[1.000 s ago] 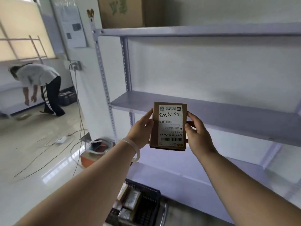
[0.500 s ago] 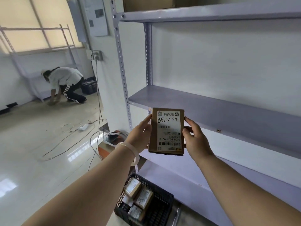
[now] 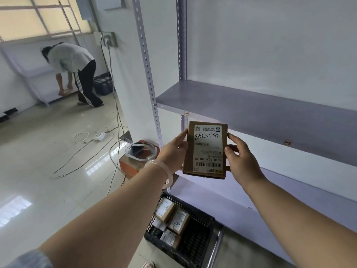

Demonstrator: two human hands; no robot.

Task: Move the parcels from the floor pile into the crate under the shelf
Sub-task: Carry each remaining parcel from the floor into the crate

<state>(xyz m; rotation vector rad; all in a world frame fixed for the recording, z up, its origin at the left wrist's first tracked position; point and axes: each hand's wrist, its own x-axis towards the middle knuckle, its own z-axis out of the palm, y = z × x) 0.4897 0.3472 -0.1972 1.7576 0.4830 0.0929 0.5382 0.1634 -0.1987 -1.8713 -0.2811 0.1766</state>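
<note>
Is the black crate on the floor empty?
No, partly filled: the crate holds several labelled parcels at one end; the rest looks bare.

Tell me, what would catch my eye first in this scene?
A brown cardboard parcel with a white label, held up at centre between the left hand and right hand, before the grey shelf. Below it, a black crate on the floor holds several parcels; far left, another person bends over.
</note>
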